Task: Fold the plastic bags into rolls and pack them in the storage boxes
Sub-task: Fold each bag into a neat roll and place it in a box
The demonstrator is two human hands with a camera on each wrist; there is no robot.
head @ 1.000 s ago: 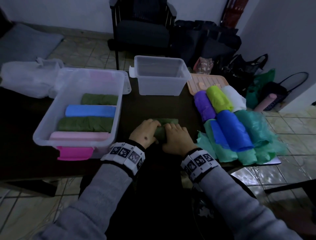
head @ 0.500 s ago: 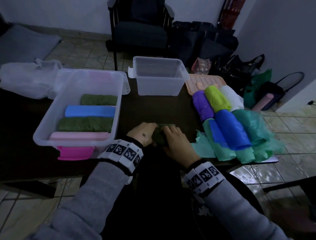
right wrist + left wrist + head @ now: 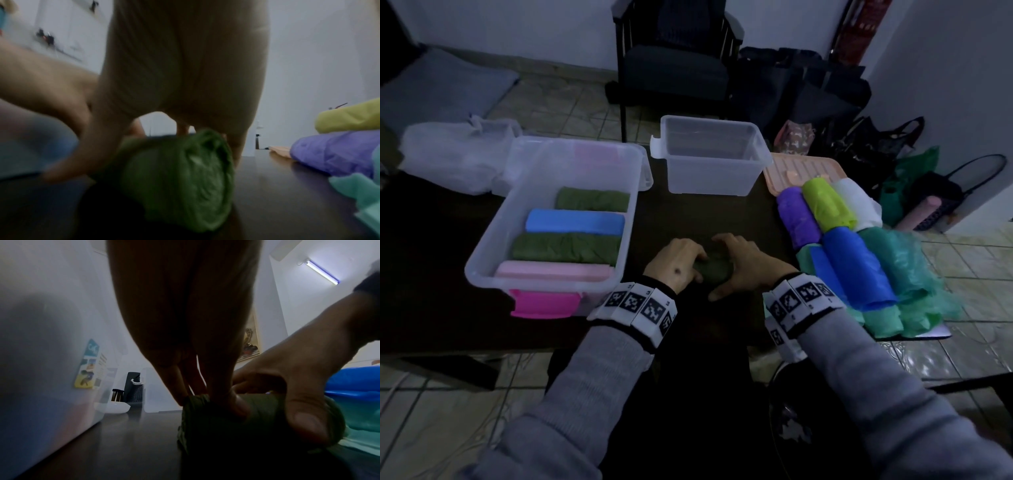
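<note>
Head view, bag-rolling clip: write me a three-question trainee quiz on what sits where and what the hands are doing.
1. Multiple choice: the large storage box holds how many rolls? A) two B) four C) six
2. True or false: the small storage box already holds a roll.
3. Short answer: what do the left hand and the right hand hold between them?

Key:
1. B: two dark green, one blue, one pink.
2. False: no roll shows inside it.
3. A dark green roll on the table, gripped from both ends; the right wrist view shows its spiral end.
</note>
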